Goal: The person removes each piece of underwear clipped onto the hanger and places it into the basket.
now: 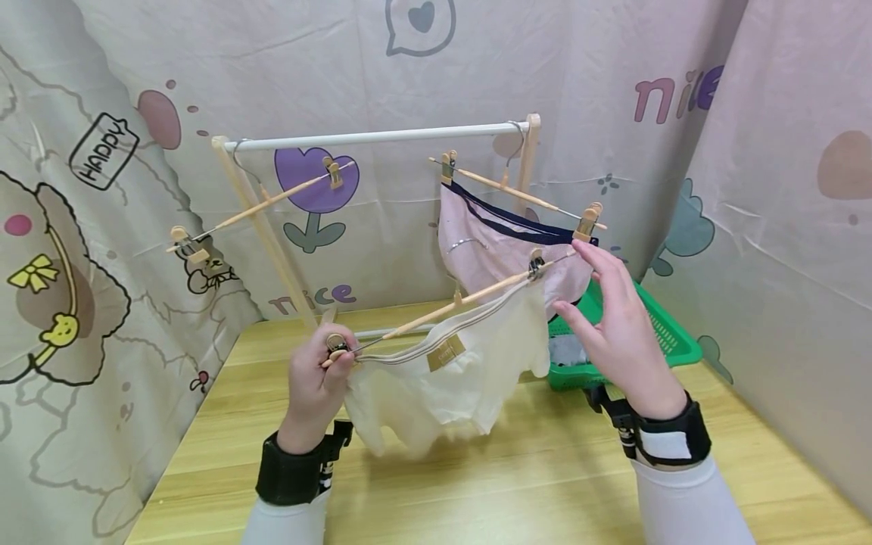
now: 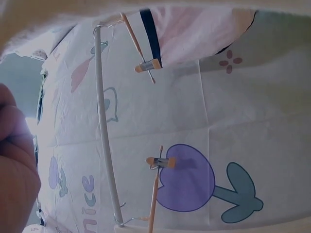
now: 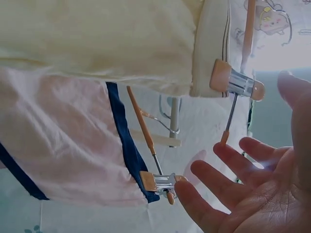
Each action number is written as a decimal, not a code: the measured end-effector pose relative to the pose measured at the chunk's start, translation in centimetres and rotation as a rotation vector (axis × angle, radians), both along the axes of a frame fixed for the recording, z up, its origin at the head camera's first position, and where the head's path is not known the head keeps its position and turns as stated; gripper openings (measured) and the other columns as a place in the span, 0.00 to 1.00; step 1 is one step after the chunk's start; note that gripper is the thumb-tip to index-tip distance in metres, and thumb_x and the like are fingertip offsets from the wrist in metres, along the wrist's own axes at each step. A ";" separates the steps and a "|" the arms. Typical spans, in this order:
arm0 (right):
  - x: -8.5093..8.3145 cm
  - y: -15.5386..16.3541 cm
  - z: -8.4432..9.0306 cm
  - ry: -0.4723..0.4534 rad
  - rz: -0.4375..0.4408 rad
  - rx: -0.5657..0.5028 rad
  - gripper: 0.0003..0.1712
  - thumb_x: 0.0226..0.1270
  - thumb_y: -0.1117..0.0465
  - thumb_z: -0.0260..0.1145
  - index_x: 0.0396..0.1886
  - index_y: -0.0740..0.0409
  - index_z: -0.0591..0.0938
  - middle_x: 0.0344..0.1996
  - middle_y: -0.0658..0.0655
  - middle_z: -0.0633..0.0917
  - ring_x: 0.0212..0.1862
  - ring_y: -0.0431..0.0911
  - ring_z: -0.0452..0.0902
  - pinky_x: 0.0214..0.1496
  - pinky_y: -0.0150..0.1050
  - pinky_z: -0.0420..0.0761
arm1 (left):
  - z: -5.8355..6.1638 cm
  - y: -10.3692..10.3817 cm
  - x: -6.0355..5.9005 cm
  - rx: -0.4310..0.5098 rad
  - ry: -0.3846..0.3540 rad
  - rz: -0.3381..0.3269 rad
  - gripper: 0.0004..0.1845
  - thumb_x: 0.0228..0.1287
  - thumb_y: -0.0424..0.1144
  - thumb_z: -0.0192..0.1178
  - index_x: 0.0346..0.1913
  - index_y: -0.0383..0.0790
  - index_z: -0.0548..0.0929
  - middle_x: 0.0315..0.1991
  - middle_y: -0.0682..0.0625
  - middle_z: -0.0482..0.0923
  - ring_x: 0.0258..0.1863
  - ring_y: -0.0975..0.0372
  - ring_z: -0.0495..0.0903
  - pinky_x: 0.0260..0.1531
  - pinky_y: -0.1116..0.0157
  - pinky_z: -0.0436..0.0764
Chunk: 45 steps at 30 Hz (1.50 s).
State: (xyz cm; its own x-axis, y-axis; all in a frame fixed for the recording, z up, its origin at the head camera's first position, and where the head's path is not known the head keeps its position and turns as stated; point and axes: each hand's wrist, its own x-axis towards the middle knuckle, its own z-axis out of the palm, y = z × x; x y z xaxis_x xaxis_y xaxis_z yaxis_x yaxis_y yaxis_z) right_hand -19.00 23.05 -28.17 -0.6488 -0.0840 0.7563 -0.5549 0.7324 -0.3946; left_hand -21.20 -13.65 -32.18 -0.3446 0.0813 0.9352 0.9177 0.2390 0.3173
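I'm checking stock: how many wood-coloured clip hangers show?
3. Bare hanger, left on the white rail; second hanger, right, clipping pink navy-trimmed underwear; third hanger, held by the left hand, clipping cream underwear. The green plastic basket could hide more.

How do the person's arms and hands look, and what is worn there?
Whitish sleeves cover both forearms. Each wrist has a broad black band; the right band bears a white patch. The left hand and right hand wear no gloves.

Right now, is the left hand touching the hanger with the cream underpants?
Touching. The head view shows it plainly: the left hand grips the hanger at one end, where a clip sits.
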 end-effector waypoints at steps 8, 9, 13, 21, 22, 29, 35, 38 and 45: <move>0.2 0.0 0.0 -0.022 0.071 -0.056 0.43 0.71 0.57 0.72 0.80 0.47 0.62 0.77 0.58 0.67 0.77 0.59 0.61 0.72 0.70 0.63 | -0.2 0.6 -0.2 -0.047 0.030 -0.061 0.30 0.77 0.60 0.52 0.33 0.33 0.76 0.21 0.49 0.71 0.19 0.70 0.61 0.19 0.72 0.60; 0.2 0.0 0.0 -0.030 0.077 -0.057 0.43 0.70 0.58 0.72 0.80 0.47 0.63 0.76 0.58 0.68 0.77 0.59 0.61 0.72 0.71 0.63 | -0.2 0.6 -0.3 -0.053 0.035 -0.066 0.30 0.78 0.59 0.51 0.33 0.33 0.77 0.20 0.50 0.70 0.18 0.69 0.61 0.19 0.73 0.60; 0.2 0.0 0.0 -0.047 0.115 -0.061 0.41 0.69 0.63 0.72 0.78 0.51 0.66 0.73 0.58 0.73 0.77 0.58 0.62 0.73 0.71 0.62 | -0.2 0.8 -0.4 -0.076 0.054 -0.088 0.30 0.78 0.59 0.51 0.33 0.33 0.77 0.19 0.51 0.69 0.17 0.69 0.62 0.18 0.73 0.61; 0.2 0.1 -0.1 -0.022 0.146 -0.070 0.34 0.67 0.67 0.72 0.72 0.53 0.75 0.58 0.58 0.84 0.65 0.30 0.69 0.73 0.31 0.65 | -0.3 1.0 -0.5 -0.090 0.076 -0.097 0.28 0.78 0.59 0.50 0.33 0.35 0.76 0.17 0.53 0.64 0.15 0.68 0.58 0.16 0.73 0.57; 0.2 0.1 -0.1 -0.013 0.147 -0.071 0.32 0.66 0.68 0.72 0.70 0.54 0.77 0.56 0.58 0.85 0.63 0.29 0.69 0.70 0.26 0.64 | -0.3 1.0 -0.5 -0.090 0.079 -0.095 0.28 0.78 0.59 0.50 0.33 0.35 0.75 0.17 0.52 0.64 0.15 0.68 0.58 0.16 0.73 0.57; 0.2 0.1 -0.1 0.027 0.121 -0.083 0.19 0.68 0.69 0.70 0.58 0.62 0.84 0.46 0.58 0.86 0.53 0.26 0.72 0.58 0.21 0.69 | -0.4 1.0 -0.5 -0.090 0.082 -0.098 0.28 0.79 0.59 0.50 0.33 0.35 0.75 0.17 0.52 0.65 0.15 0.68 0.59 0.16 0.73 0.58; 0.4 -0.1 -0.1 0.032 0.106 -0.101 0.13 0.67 0.71 0.70 0.51 0.65 0.85 0.40 0.57 0.84 0.46 0.27 0.73 0.52 0.17 0.72 | -0.4 0.9 -0.5 -0.096 0.079 -0.089 0.28 0.79 0.59 0.50 0.33 0.35 0.76 0.18 0.52 0.64 0.16 0.68 0.59 0.17 0.73 0.58; 0.4 -0.2 -0.1 0.035 0.105 -0.111 0.13 0.67 0.72 0.69 0.50 0.64 0.85 0.37 0.57 0.83 0.42 0.28 0.73 0.49 0.16 0.73 | -0.4 0.9 -0.5 -0.103 0.078 -0.077 0.28 0.78 0.59 0.50 0.33 0.34 0.76 0.18 0.53 0.65 0.16 0.68 0.59 0.17 0.73 0.58; 0.5 -0.4 -0.4 0.046 0.071 -0.105 0.11 0.70 0.66 0.69 0.48 0.66 0.85 0.35 0.54 0.81 0.42 0.28 0.72 0.49 0.15 0.72 | -0.3 0.7 -0.5 -0.112 0.084 -0.075 0.28 0.78 0.58 0.50 0.33 0.34 0.76 0.19 0.53 0.66 0.17 0.68 0.59 0.18 0.72 0.58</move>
